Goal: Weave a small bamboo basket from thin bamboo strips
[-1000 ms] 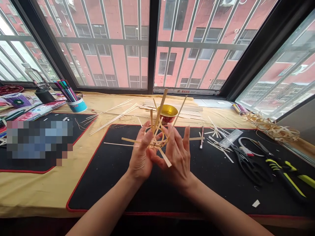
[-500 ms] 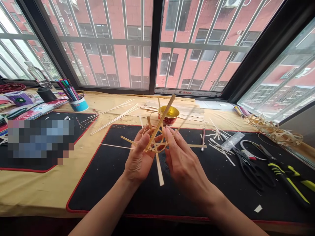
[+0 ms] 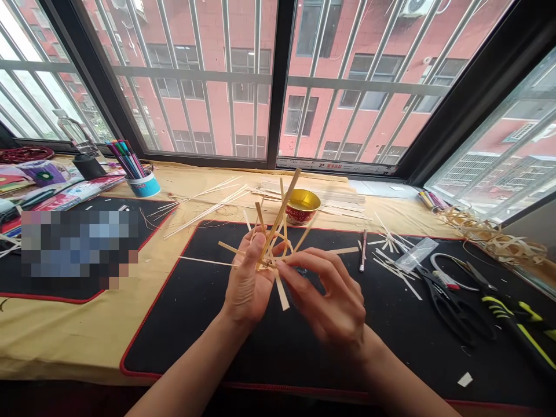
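My left hand (image 3: 245, 284) holds a loose bundle of thin bamboo strips (image 3: 273, 243) upright against its fingers, over the black desk mat. The strips cross at many angles and fan outward, and a thin curved hoop of strip is partly hidden behind my left fingers. My right hand (image 3: 330, 295) is curled beside the bundle, with its fingertips pinching the strips at the lower right. One flat strip (image 3: 281, 291) hangs down between my hands.
A black mat (image 3: 174, 347) with a red edge covers the tan cloth. Beyond stand a red-and-gold bowl (image 3: 303, 207) and loose strips (image 3: 204, 211). To the right lie black scissors (image 3: 452, 313), a yellow-handled tool (image 3: 516, 330) and coiled strips (image 3: 495, 240).
My right hand has curled and moved in to pinch the bundle's lower right. The long lower strip now hangs shorter, and the whole view has drifted slightly.
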`<state>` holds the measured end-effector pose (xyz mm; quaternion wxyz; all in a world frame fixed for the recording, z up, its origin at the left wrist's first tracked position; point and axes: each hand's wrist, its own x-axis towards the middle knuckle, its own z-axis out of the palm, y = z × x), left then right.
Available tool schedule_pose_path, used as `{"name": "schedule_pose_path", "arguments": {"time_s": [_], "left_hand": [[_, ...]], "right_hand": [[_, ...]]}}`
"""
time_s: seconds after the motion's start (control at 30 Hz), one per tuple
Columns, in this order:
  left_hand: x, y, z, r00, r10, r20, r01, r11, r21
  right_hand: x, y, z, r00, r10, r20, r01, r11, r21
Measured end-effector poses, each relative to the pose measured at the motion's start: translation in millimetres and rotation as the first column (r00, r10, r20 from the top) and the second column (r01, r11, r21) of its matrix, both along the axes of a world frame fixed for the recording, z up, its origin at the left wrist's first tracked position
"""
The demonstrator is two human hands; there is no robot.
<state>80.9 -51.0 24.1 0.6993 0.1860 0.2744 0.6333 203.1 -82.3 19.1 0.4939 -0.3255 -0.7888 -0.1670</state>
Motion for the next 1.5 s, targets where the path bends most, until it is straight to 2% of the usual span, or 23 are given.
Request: {"name": "schedule_pose_path", "arguments": {"time_s": [0.1,0.33,0.5,0.83,1.13,1.5], "left_hand": [[0.3,-1.6,-1.6,1.000,0.002,-0.024,-0.001,1.000,0.012],[2.5,-3.4,-3.7,0.999,0.022,-0.024,-0.021,0.999,0.033],[3.0,-5.5,-1.7,0.999,0.012,-0.030,-0.011,1.000,0.028],[4.1,-6.2,-3.5,0.999,0.000,-0.032,0.002,0.998,0.068],[4.4,-9.7,-2.7,0.999,-0.022,-0.042,0.025,0.996,0.081],[3.0,-8.1,-1.8,0.995,-0.076,0.058,0.071,0.994,0.087]], "right_hand": [[0.0,2.6,0.1,0.997,-0.056,0.059,0.053,0.997,0.052],[4.3,7.7,3.8,0.977,0.050,0.207,-0.063,0.996,0.056],[4.4,11.5,2.6,0.982,0.074,0.175,-0.076,0.997,0.007],[6.5,16.6,-1.7,0.977,0.069,0.202,-0.079,0.996,0.038],[3.3,12.0,-4.4,0.979,0.070,0.193,-0.069,0.998,-0.013],[4.4,10.6,-9.2,0.989,0.091,0.116,-0.086,0.995,-0.046]]}}
